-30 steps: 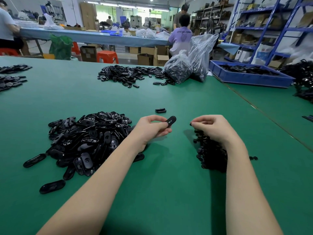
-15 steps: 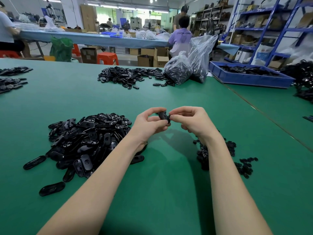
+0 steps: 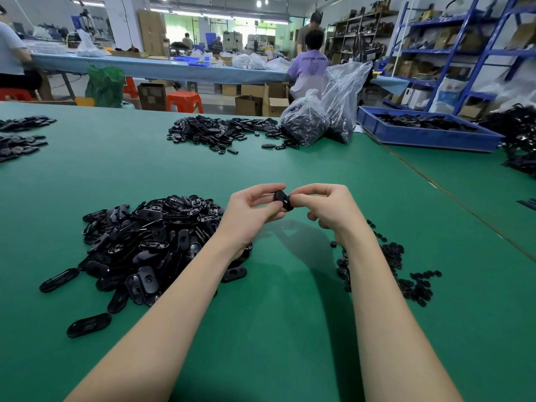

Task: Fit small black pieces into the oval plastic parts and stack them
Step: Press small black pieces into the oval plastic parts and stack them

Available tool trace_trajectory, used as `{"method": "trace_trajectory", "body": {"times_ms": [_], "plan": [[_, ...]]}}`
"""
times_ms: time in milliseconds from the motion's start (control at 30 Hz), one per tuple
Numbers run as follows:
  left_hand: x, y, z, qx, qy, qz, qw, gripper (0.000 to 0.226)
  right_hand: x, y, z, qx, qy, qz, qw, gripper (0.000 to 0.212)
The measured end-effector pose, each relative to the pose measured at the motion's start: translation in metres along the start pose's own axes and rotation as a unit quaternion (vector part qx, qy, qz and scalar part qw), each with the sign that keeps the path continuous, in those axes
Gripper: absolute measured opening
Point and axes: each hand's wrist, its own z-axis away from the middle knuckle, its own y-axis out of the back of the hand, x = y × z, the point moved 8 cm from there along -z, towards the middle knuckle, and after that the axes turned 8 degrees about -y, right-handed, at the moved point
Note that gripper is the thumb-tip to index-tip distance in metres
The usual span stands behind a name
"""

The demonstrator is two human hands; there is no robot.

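Note:
My left hand (image 3: 251, 209) and my right hand (image 3: 327, 206) meet above the green table (image 3: 284, 329), both pinching one black oval plastic part (image 3: 282, 199) between their fingertips. Whether a small piece is in it I cannot tell. A big heap of black oval parts (image 3: 145, 242) lies to the left of my left forearm. A smaller scatter of small black pieces (image 3: 406, 274) lies to the right of my right forearm.
Another spread of oval parts (image 3: 220, 132) lies at the table's far side beside two clear plastic bags (image 3: 322, 117) of parts. A blue tray (image 3: 429, 134) sits at the far right. More piles (image 3: 20, 137) lie far left. People work at a bench behind.
My right hand rose from the small-piece pile and came over to the oval part in my left hand. Both hands now hold it together.

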Motion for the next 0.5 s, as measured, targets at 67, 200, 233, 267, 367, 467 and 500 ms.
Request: {"method": "trace_trajectory", "body": {"times_ms": [67, 200, 233, 267, 367, 467, 500], "plan": [[0.0009, 0.0007, 0.0, 0.007, -0.009, 0.0, 1.0, 0.031, 0.0006, 0.0006, -0.0002, 0.002, -0.004, 0.003, 1.0, 0.003], [0.0019, 0.0029, -0.0005, 0.008, -0.018, -0.001, 1.0, 0.03, 0.0016, -0.0011, -0.0007, 0.004, -0.008, 0.012, 1.0, 0.003], [0.002, 0.0032, -0.0008, 0.007, -0.019, -0.001, 1.0, 0.03, 0.0011, -0.0012, -0.001, 0.007, -0.006, 0.011, 1.0, 0.003], [0.0021, 0.0036, -0.001, 0.007, -0.02, -0.002, 1.0, 0.029, 0.0007, -0.0014, -0.0013, 0.009, -0.005, 0.009, 1.0, 0.003], [0.0021, 0.0044, -0.0017, 0.008, -0.018, -0.006, 1.0, 0.028, 0.0012, -0.0031, -0.0005, 0.003, -0.014, -0.001, 1.0, 0.005], [0.0018, 0.0051, -0.0022, 0.008, -0.016, -0.03, 0.999, 0.028, 0.0017, -0.0031, -0.0002, 0.008, -0.016, 0.0, 1.0, 0.008], [0.0015, 0.0058, -0.0023, 0.009, -0.014, -0.04, 0.999, 0.028, 0.0019, -0.0033, -0.0005, 0.015, -0.013, 0.006, 1.0, 0.01]]}}
